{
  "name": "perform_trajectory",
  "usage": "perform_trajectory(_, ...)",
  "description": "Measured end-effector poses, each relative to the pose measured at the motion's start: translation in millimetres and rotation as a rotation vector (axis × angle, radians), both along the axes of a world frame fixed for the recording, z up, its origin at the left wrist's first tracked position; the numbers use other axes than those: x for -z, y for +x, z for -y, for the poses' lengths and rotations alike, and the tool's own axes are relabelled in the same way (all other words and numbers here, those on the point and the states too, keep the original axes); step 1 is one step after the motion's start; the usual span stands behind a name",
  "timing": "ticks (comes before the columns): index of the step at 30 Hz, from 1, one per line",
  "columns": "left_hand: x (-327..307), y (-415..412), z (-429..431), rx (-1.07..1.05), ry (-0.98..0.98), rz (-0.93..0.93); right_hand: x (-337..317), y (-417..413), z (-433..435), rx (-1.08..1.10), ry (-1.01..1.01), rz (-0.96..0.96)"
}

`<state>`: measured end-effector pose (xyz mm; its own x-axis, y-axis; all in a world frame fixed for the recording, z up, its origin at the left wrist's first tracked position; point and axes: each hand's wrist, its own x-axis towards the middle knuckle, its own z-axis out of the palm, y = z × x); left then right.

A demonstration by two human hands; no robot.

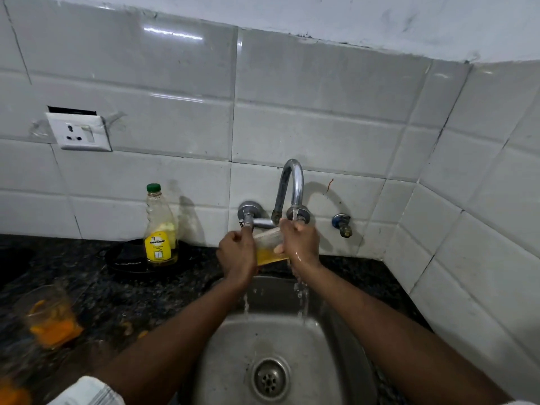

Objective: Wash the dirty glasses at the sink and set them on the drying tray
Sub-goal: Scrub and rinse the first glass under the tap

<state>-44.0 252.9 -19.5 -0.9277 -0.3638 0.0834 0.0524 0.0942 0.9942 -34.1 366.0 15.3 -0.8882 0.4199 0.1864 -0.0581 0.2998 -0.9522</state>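
Steel sink (336,361) nearest, water falling in. Second dirty glass (51,320) stood on counter (146,287), left. Above basin, my right hand (301,245) gripped tilted glass (270,247), orange residue inside, under running tap spout (292,182). My left hand (236,254) gripped tap lever (247,223).

Glossy white tiled wall (292,127), dark grout, white socket (79,131) set in it. Dark speckled counter (117,293) below the socket. Far right of the socket a tiled side wall (482,200) forms a corner. Light glare (172,33) above-right of the socket.
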Motion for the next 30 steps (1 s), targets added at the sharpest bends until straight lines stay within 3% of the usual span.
perform_trajectory(2, 5.4, 10.7, -1.9, -0.036, -0.170, -0.307, -2.4, -0.1, 0.3, 0.001, -0.106, 0.045)
perform_trajectory(3, 2.9, 9.9, -0.4, -0.029, -0.189, -0.312, -2.0, 1.0, 0.7, -0.029, -0.069, 0.002)
perform_trajectory(4, -1.9, 2.7, 2.4, 0.000, -0.130, -0.191, -1.1, 1.8, 1.1, -0.065, 0.018, -0.070)
perform_trajectory(7, -20.6, -9.1, 12.0, 0.291, 0.192, 0.412, -4.9, 6.8, -1.0, -0.124, 0.271, -0.202)
perform_trajectory(8, -20.0, -8.7, 12.0, 0.314, 0.226, 0.451, -6.2, 6.1, -2.2, -0.135, 0.275, -0.193)
perform_trajectory(9, -18.3, -7.0, 9.7, 0.257, 0.217, 0.392, -6.4, 4.9, -2.0, -0.129, 0.229, -0.164)
perform_trajectory(12, -4.1, 1.7, 2.3, -0.012, -0.054, -0.186, -4.5, 5.3, 1.4, -0.080, -0.114, -0.070)
perform_trajectory(13, -3.2, 3.1, 0.8, -0.023, -0.088, -0.264, -2.9, 6.0, 2.0, -0.066, -0.139, -0.081)
perform_trajectory(14, -8.3, 1.5, 0.4, -0.005, -0.044, -0.199, -2.0, 6.6, 2.4, -0.063, -0.063, -0.115)
perform_trajectory(17, -14.9, -4.5, 4.7, 0.156, 0.238, 0.347, -0.8, 8.0, -3.3, -0.152, 0.237, -0.181)
perform_trajectory(19, -10.8, -6.1, 6.3, 0.189, 0.216, 0.408, -2.2, 12.3, -10.6, -0.234, 0.219, -0.165)
perform_trajectory(21, -7.9, -10.8, 7.7, 0.071, 0.082, 0.344, -2.3, 15.7, -18.7, -0.352, 0.194, -0.061)
perform_trajectory(23, -8.2, -14.7, 11.4, -0.012, -0.059, 0.257, -4.9, 18.1, -28.1, -0.414, 0.372, 0.096)
perform_trajectory(25, -11.6, -14.9, 12.5, -0.034, -0.093, 0.216, -7.9, 18.7, -35.6, -0.416, 0.720, 0.200)
perform_trajectory(28, -16.4, -15.2, 5.3, -0.001, -0.206, 0.200, -9.5, 16.1, -35.8, -0.392, 1.319, 0.121)
perform_trajectory(30, -20.1, -10.8, -4.4, 0.043, -0.267, 0.164, -9.8, 12.4, -29.9, -0.408, 1.454, 0.015)
